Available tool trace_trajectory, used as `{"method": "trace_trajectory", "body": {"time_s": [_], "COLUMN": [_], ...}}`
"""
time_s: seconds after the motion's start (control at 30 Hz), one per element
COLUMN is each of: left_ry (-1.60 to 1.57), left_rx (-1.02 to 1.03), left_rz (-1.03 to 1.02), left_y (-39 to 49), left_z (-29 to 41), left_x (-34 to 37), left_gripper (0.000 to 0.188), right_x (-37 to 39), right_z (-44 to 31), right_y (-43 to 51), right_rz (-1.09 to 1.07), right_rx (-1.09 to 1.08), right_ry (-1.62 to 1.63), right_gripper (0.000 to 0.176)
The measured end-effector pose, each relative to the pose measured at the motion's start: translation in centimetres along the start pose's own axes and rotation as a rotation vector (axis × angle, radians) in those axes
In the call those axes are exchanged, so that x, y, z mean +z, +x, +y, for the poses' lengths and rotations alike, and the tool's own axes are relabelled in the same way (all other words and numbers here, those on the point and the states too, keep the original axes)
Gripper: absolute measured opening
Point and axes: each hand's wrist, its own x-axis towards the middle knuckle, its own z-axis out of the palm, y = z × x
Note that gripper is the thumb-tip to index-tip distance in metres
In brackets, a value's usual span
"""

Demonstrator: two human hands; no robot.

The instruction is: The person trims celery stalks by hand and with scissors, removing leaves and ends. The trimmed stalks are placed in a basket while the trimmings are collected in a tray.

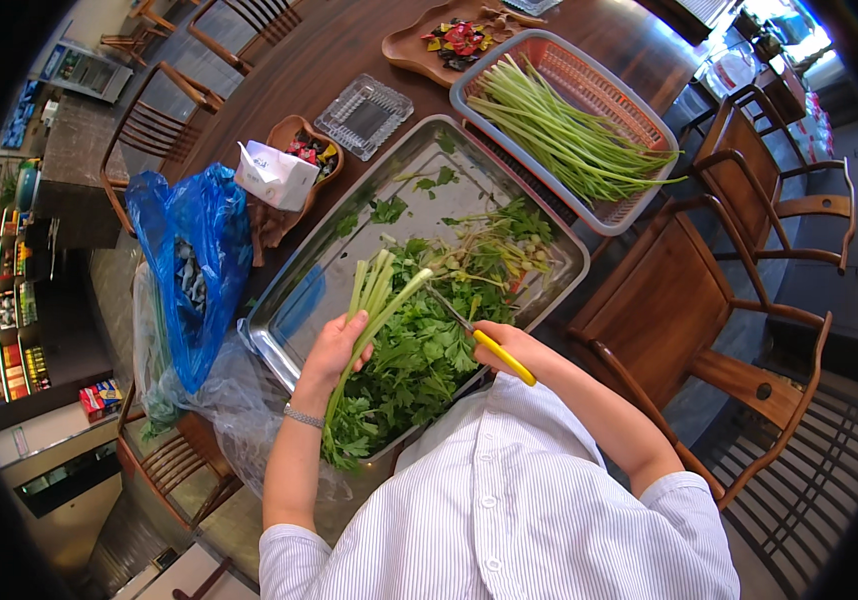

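Note:
My left hand [341, 346] grips a small bunch of celery stalks [376, 289], their pale ends pointing up and their leaves hanging near the tray's front edge. Scissors with yellow handles [500, 352] are in my right hand [511, 346]. Their blades point up and left, close to the end of one stalk. Under both hands lies a steel tray [339, 262] with a heap of cut celery leaves [429, 352]. Trimmed root ends [523, 251] are gathered towards its right side. Beyond the tray, a grey and orange basket [635, 116] contains long leafless stalks [556, 131].
A blue plastic bag [208, 202] and a clear plastic bag [249, 405] are at the left. Past the tray are a tissue box [275, 176], a clear plastic container [365, 112] and a wooden tray [406, 49] with wrapped sweets [463, 37]. A wooden chair [661, 315] stands close on the right.

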Motion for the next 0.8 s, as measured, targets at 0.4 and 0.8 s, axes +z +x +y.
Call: {"method": "trace_trajectory", "body": {"time_s": [0.4, 0.8], "left_ry": [-0.061, -0.207], "left_rx": [-0.063, 0.054], "left_rz": [-0.134, -0.178], "left_y": [0.6, -0.7], "left_z": [-0.8, -1.1], "left_x": [-0.8, -1.0], "left_gripper": [0.031, 0.022], "right_x": [0.3, 0.1], "right_z": [1.0, -1.6], "right_y": [3.1, 5.0], "right_rz": [0.171, 0.257], "right_rx": [0.011, -0.295], "right_ry": [-0.071, -0.271], "right_gripper": [0.030, 0.058]}}
